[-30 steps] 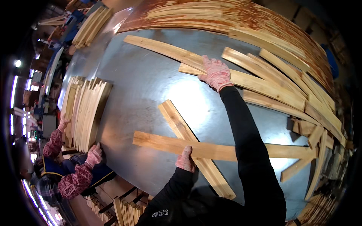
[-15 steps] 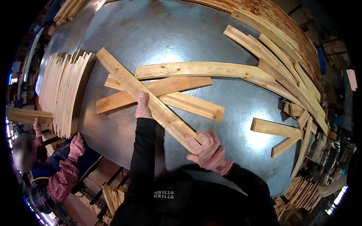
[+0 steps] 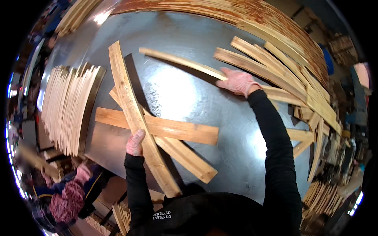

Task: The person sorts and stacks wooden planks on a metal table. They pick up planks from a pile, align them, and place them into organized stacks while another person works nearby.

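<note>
My left hand point(image 3: 135, 142), in a pinkish knit glove, grips the edge of a long wooden board point(image 3: 125, 92) near its lower half. That board is raised at a slant, its shadow falling on the metal table. Farther right, my outstretched right hand point(image 3: 238, 82), gloved alike, is closed around a second wooden board point(image 3: 177, 59), which stands tipped on its narrow edge. Under the left-hand board lie a reddish board point(image 3: 181, 129) and a paler board point(image 3: 187, 158), crossing each other.
A tight row of upright boards point(image 3: 69, 106) stands at the table's left. Loose boards point(image 3: 267, 72) fan out on the right, with short offcuts point(image 3: 303, 113) below. Brown stacked planks point(image 3: 177, 6) line the far edge. A co-worker's sleeve point(image 3: 69, 200) shows at lower left.
My right hand has left the first board's lower end, reached up and right, and taken another board, tipping it on edge. The left-hand board has swung steeper; the crossed boards beneath have turned.
</note>
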Demonstrator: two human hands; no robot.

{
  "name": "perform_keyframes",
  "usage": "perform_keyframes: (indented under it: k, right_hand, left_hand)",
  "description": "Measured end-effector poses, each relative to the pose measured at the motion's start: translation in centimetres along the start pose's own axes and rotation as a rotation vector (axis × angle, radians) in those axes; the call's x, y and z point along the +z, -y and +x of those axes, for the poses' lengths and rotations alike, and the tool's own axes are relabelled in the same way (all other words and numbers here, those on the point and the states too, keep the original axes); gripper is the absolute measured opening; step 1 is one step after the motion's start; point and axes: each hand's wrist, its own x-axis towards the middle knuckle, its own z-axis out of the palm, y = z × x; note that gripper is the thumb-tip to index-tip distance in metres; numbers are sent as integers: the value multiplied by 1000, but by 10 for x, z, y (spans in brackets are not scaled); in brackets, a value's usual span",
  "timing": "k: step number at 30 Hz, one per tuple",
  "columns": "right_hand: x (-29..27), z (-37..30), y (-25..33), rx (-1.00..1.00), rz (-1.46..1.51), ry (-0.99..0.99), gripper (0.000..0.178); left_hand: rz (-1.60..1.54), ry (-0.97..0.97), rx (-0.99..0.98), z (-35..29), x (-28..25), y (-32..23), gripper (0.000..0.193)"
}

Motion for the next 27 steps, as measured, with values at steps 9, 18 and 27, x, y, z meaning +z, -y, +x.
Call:
perform_keyframes:
  k: [9, 18, 27]
  right_hand:
    - [151, -108, 140, -305, -18, -463, 77]
    - [-9, 45, -45, 104, -260, -410, 80]
    - [44, 43, 13, 161, 187, -95, 84]
  left_hand:
    - [-101, -124, -209, 32, 94, 23, 42]
    - [85, -125, -125, 43, 85, 45, 52]
    - [814, 81, -54, 58, 39, -93, 52]
